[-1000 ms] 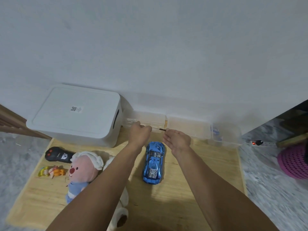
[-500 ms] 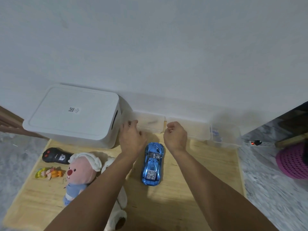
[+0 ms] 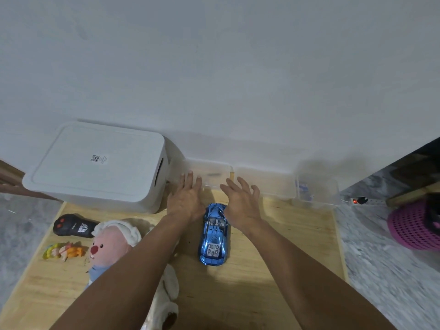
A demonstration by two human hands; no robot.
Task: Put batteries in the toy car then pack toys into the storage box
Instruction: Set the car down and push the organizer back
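While the blue toy car point(image 3: 215, 234) sits on the wooden board point(image 3: 273, 270), both hands hover over it — the left hand point(image 3: 185, 201) and right hand point(image 3: 241, 206) have loose, spread fingers, holding nothing. Behind them, the white storage box point(image 3: 95, 167) is closed — lid on.

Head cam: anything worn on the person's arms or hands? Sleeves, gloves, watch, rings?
Nothing visible. Both forearms are bare up to the frame's bottom edge, with no sleeve showing. The left hand and right hand are ungloved, with no watch, band or bracelet at either wrist. No rings show on the fingers, though slight blur could hide a thin one.
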